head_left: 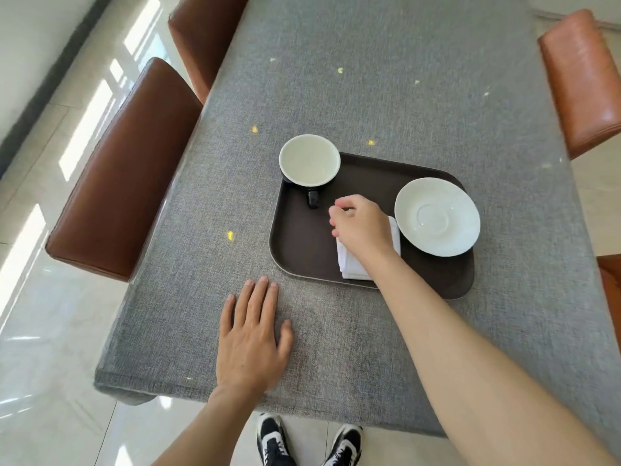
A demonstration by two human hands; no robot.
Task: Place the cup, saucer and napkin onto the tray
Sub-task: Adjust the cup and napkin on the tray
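A dark brown tray (302,240) lies on the grey tablecloth. A cup (309,160), black outside and white inside, stands upright in the tray's far left corner with its handle pointing toward me. The white saucer (437,217) rests on the tray's right side. A folded white napkin (352,265) lies on the tray between them, partly hidden under my right hand (361,227). That hand hovers over the napkin with fingers loosely curled and nothing in them, just right of the cup handle. My left hand (252,338) lies flat on the cloth, in front of the tray's left corner.
Two brown leather chairs (124,176) stand along the table's left edge, and another chair (584,82) stands at the right. The table's near edge (235,398) is close to my left wrist, with my shoes on the tiled floor below.
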